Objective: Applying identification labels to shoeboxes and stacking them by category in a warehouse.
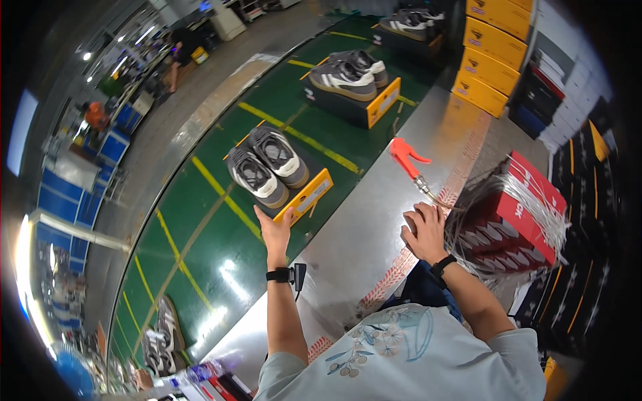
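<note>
Premises: a factory floor, consistent with a shoe-packing line. Evidence: a green conveyor belt (221, 154), marked crosswise in yellow, runs alongside a metal counter (348, 247). Pairs of grey shoes (267, 167) stand along it, several on shoe boxes (313, 194). A red air gun (406, 155) sits between the belt and the counter's near edge; yellow cartons (493, 63) are stacked at the counter's right end. Blue workstations (115, 146) line the hall beyond the belt's far edge.
</note>
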A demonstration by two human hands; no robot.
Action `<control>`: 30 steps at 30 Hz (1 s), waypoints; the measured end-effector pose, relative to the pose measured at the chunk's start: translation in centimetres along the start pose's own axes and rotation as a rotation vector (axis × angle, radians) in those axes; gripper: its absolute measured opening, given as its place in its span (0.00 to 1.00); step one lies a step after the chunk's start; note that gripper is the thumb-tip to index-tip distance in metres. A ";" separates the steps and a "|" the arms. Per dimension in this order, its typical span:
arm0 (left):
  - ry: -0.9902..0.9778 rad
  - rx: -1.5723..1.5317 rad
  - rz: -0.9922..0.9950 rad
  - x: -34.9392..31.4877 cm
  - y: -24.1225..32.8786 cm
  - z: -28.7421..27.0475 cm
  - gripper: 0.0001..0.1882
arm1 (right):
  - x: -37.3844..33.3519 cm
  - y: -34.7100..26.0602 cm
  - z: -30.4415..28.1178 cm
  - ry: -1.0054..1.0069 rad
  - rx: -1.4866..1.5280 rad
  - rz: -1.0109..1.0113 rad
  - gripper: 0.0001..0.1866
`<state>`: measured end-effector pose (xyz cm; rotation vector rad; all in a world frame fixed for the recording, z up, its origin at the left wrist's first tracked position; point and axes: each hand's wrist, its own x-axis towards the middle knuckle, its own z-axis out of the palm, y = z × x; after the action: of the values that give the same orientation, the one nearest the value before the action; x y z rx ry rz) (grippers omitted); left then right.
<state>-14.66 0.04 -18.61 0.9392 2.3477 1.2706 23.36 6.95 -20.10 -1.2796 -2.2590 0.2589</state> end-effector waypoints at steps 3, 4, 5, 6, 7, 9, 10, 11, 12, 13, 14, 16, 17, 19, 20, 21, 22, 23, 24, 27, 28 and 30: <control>0.009 0.076 0.013 1.6 0.9 2.1 0.56 | -0.1 -0.2 -0.4 0.022 -0.013 0.009 0.18; 0.027 0.048 0.052 2.8 -0.3 2.6 0.55 | 0.1 -0.5 -0.3 0.046 -0.021 -0.015 0.18; 0.097 0.041 0.170 3.9 -1.5 2.8 0.55 | 0.3 -1.0 0.0 0.056 -0.019 -0.029 0.18; 0.096 0.117 0.190 5.1 -1.7 3.6 0.55 | 0.5 -0.8 0.2 0.058 -0.017 -0.042 0.19; 0.116 0.202 0.284 6.7 -3.2 3.3 0.51 | 1.1 -1.4 0.1 -0.027 0.006 0.009 0.20; -0.037 0.114 0.312 6.3 0.5 5.2 0.37 | -0.1 0.9 0.4 -0.001 0.002 0.043 0.21; -0.071 -0.089 0.300 5.4 1.6 5.6 0.27 | -0.6 1.8 1.3 0.064 0.000 -0.008 0.21; -0.099 -0.360 0.274 6.0 -0.1 4.6 0.25 | -0.3 1.3 2.6 0.146 0.042 -0.044 0.21; 0.027 -0.178 0.207 7.0 -2.1 3.4 0.31 | 0.3 0.5 2.6 0.128 0.083 -0.081 0.21; 0.222 0.273 0.344 7.5 -3.2 2.8 0.38 | 0.0 0.0 2.9 0.120 0.059 -0.033 0.21; 0.389 0.385 0.411 8.1 -4.8 2.0 0.44 | 0.5 -0.7 3.6 0.128 0.066 -0.037 0.22; 0.431 0.361 0.497 6.3 -2.4 3.6 0.41 | 0.0 0.3 3.3 0.174 0.044 -0.006 0.23; 0.458 0.365 0.613 5.9 -1.4 4.4 0.33 | -0.1 0.4 3.1 0.189 0.070 -0.013 0.24; 0.086 0.200 0.620 -3.9 11.3 5.7 0.24 | -2.0 1.9 2.7 0.238 0.068 0.050 0.24; 0.090 0.207 0.648 -5.6 13.0 5.9 0.24 | -1.5 1.1 2.8 0.237 0.119 0.026 0.22; -0.014 0.013 0.766 -7.0 14.6 6.5 0.19 | -1.3 0.9 2.7 0.236 0.166 0.013 0.21; -0.127 -0.180 0.873 -8.1 15.9 7.4 0.14 | -0.6 1.2 2.5 0.261 0.174 0.031 0.21; -0.143 -0.158 0.897 -8.1 16.2 8.3 0.14 | 0.1 1.0 2.7 0.259 0.319 0.009 0.19; -0.220 -0.067 0.965 -8.0 16.8 10.2 0.19 | 0.1 1.5 2.3 0.271 0.449 0.000 0.18; -0.398 -0.020 1.070 -11.4 20.1 15.7 0.20 | -1.7 5.8 0.8 0.201 1.062 0.379 0.17; -0.448 -0.011 1.100 -12.3 20.7 17.1 0.19 | -3.4 7.4 -0.3 0.608 0.758 0.240 0.15; -0.537 0.040 1.198 -14.3 21.9 20.3 0.15 | -8.4 13.3 -2.2 0.675 0.793 0.392 0.16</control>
<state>15.68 11.65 -12.28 2.4899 1.3079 1.0224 37.85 6.81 -26.58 -1.1097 -1.1372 0.6651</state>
